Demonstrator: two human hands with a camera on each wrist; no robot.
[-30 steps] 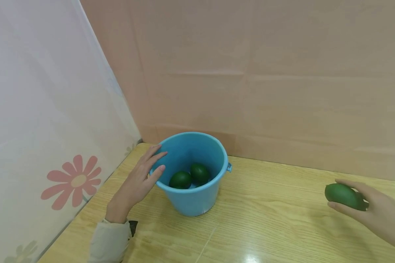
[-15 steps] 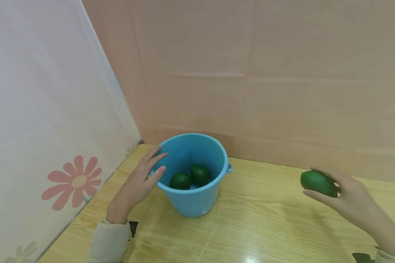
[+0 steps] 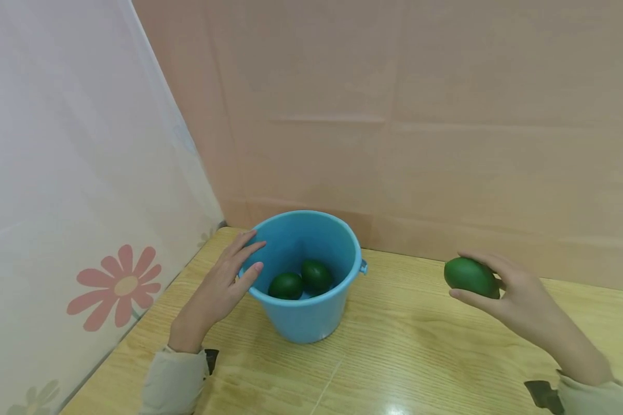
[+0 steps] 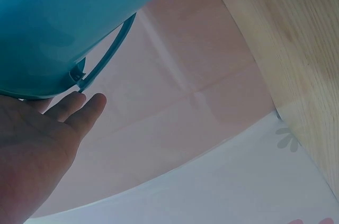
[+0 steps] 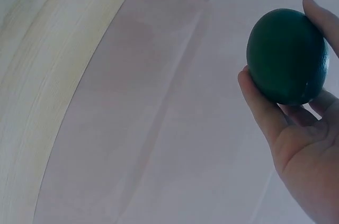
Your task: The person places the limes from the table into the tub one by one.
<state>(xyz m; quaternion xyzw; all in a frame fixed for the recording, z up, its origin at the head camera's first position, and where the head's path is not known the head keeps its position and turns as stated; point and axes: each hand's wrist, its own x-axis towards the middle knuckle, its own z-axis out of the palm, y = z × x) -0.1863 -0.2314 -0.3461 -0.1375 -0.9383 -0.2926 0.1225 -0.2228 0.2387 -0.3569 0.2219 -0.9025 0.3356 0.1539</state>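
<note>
My right hand [image 3: 519, 305] pinches a smooth dark green oval fruit [image 3: 471, 277] between thumb and fingers, held above the table to the right of the bucket. In the right wrist view, the same green fruit [image 5: 287, 57] has a glossy skin. A light blue bucket [image 3: 306, 317] stands upright at the table's left, with two similar green fruits in its bottom, one on the left [image 3: 285, 286] and one on the right [image 3: 316, 276]. My left hand [image 3: 215, 288] rests at the bucket's left rim, its fingers extended over the edge. Some left fingers are hidden in the left wrist view.
The bucket's handle [image 4: 112, 49] hangs outside its wall. A pinkish sheet [image 3: 446, 144] rises behind the wooden table [image 3: 394, 346], and a white sheet with flowers [image 3: 83, 173] borders its left side.
My right hand has moved left and slightly up with the green fruit, nearer to the bucket. My left hand, the bucket and the two fruits inside stay in place.
</note>
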